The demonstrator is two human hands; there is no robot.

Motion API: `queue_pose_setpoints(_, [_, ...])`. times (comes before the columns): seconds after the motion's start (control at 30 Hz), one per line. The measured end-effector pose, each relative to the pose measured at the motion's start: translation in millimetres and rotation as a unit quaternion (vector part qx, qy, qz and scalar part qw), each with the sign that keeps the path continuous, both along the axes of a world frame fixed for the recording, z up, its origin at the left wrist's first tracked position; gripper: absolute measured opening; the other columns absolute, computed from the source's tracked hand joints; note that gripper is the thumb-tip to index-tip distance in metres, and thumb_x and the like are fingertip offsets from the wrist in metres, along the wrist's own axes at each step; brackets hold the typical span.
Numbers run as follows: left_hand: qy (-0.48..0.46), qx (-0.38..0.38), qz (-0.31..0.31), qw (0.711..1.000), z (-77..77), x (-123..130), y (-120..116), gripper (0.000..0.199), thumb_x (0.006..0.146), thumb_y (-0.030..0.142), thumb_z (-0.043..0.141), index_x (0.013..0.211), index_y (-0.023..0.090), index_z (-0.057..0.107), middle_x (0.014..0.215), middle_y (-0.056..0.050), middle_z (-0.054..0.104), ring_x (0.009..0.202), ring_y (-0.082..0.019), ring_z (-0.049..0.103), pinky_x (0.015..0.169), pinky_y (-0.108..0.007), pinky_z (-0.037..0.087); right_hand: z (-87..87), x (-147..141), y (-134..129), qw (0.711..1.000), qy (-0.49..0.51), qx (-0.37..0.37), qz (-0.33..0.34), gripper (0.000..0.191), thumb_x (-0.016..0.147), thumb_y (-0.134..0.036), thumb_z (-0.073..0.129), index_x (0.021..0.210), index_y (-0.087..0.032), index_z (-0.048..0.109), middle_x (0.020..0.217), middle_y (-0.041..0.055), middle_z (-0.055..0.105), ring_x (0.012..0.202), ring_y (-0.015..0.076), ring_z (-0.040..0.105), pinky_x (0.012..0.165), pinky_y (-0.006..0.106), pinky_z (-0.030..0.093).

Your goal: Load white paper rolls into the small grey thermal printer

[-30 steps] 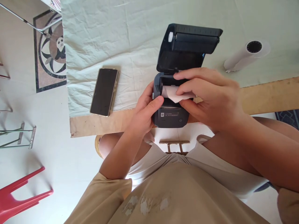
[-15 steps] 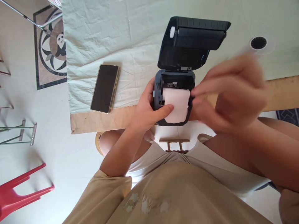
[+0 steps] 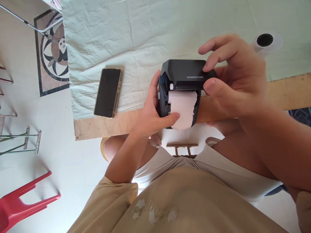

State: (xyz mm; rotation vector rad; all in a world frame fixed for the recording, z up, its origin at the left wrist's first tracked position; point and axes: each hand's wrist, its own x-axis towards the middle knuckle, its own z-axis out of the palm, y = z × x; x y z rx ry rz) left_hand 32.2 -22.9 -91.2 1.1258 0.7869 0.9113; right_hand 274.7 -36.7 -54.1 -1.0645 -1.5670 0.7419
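A small dark label printer (image 3: 162, 97) is held over the table's front edge by my left hand (image 3: 153, 113). Its thumb presses on the white paper (image 3: 184, 110) that hangs out of the printer's front, while the fingers wrap the printer's left side. My right hand (image 3: 239, 74) grips the right end of the printer's black lid (image 3: 182, 69) between thumb and fingers. The lid is partly lowered, with a gap above the paper, and a white roller end shows under its left side. The paper's right edge looks torn and uneven.
A phone (image 3: 108, 93) lies face up on the pale green cloth (image 3: 136, 38), left of the printer. At the right is a white round object with a dark face (image 3: 264, 40). A bare wooden strip (image 3: 107, 124) forms the table's front edge. A red stool (image 3: 26, 207) stands at lower left.
The printer's lid has swung down from upright to partly lowered over the paper. My right hand has moved from beside the paper up onto the lid. My left hand keeps its hold.
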Motion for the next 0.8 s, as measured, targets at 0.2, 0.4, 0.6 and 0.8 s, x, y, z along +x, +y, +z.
queue_pose_setpoints(0.2, [-0.007,-0.023,0.0,1.0,2.6,1,-1,0.116,0.062,0.05,0.113,0.164,0.039,0.057,0.158,-0.007,0.076,0.144,-0.048,0.073,0.105,-0.05,0.07,-7.8,21,6,0.991,-0.066,-0.082,0.084,0.037,0.094,-0.051,0.088,0.119,-0.031,0.07,0.165,0.0075,0.059,0.07,0.0071,0.058,0.051,0.03,0.044])
queue_pose_setpoints(0.4, [-0.009,-0.029,0.005,1.0,-0.3,0,-1,0.116,0.066,0.046,0.111,0.167,0.045,0.053,0.169,-0.004,0.07,0.148,-0.047,0.071,0.104,-0.049,0.072,-25.8,16,7,0.982,-0.072,-0.12,0.123,0.067,0.087,-0.044,0.091,0.145,-0.04,0.058,0.15,0.0028,0.065,0.082,0.0119,0.065,0.053,0.024,0.05])
queue_pose_setpoints(0.6, [-0.019,-0.025,-0.002,1.0,0.5,2,0,0.112,0.07,0.064,0.108,0.166,0.047,0.054,0.163,-0.003,0.074,0.152,-0.046,0.069,0.116,-0.055,0.069,-36.4,9,7,0.972,-0.052,-0.142,0.18,0.076,0.1,-0.069,0.076,0.163,-0.042,0.042,0.128,0.0035,0.069,0.091,0.0181,0.067,0.067,0.031,0.06])
queue_pose_setpoints(0.8, [-0.03,-0.062,0.022,0.997,11.2,4,-1,0.093,0.075,0.063,0.107,0.155,0.05,0.062,0.164,0.001,0.074,0.158,-0.044,0.065,0.111,-0.053,0.07,-27.5,11,13,0.959,0.003,-0.212,0.186,0.089,0.091,-0.073,0.089,0.164,-0.042,0.048,0.129,0.0031,0.076,0.098,0.0213,0.074,0.08,0.037,0.068])
